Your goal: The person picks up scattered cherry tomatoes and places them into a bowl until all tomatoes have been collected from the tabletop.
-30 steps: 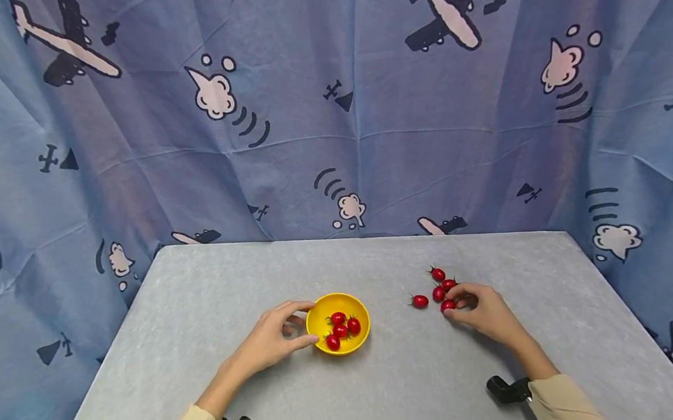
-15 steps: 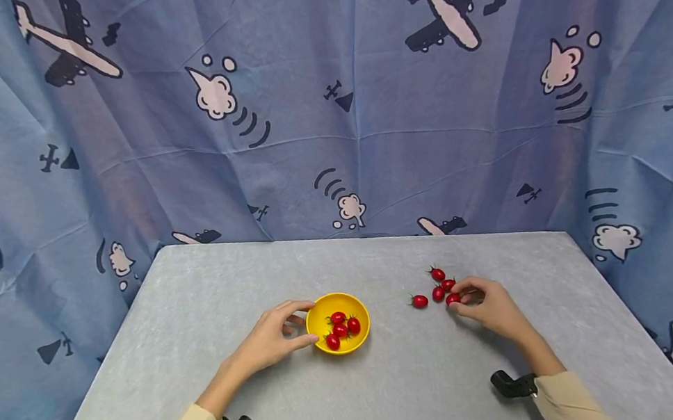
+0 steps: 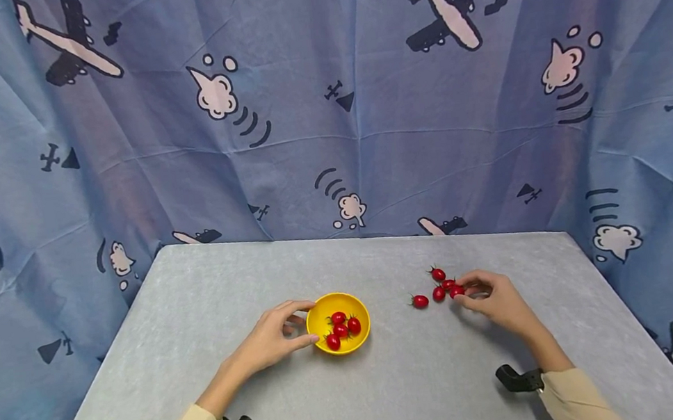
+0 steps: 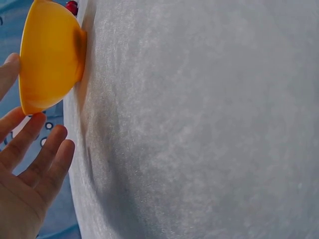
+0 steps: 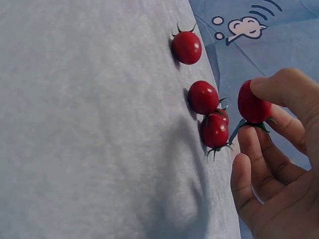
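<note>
My right hand (image 3: 492, 299) has lifted one small red cherry tomato (image 5: 253, 104) off the grey felt-covered worktop (image 3: 396, 385); it is pinched between thumb and forefinger, right of centre in the head view. A second ago that hand was lower, fingertips down on the fruit. Pick judged complete. Three loose tomatoes (image 3: 437, 286) have not moved. My left hand (image 3: 270, 340) stays curled round the rim of the small yellow plastic bowl (image 3: 317, 312), with four tomatoes inside.
</note>
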The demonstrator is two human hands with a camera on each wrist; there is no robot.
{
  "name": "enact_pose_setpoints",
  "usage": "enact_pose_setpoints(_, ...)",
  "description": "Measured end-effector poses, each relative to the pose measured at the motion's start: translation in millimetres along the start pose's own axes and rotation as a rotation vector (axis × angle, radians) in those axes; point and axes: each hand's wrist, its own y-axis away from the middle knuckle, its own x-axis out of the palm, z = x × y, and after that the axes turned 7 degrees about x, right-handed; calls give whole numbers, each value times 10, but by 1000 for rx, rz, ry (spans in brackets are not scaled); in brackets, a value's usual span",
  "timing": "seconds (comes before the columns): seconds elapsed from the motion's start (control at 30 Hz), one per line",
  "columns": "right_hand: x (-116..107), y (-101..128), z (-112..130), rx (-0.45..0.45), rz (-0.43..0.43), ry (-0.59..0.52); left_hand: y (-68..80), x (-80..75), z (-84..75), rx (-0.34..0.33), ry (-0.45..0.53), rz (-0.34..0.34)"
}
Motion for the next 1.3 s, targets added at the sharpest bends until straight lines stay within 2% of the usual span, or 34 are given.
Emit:
enact_pose_setpoints(0.27,14,-38,95,-14,-10,-15,0,-3,-8,-16,9,5)
enact_pose_setpoints(0.83,231,-140,213,-161,53,-178,-2,1,0,0,8,-6)
enact_pose_setpoints(1.3,412,-218,343,-156,86,-182,-3,3,4,-22,18,2)
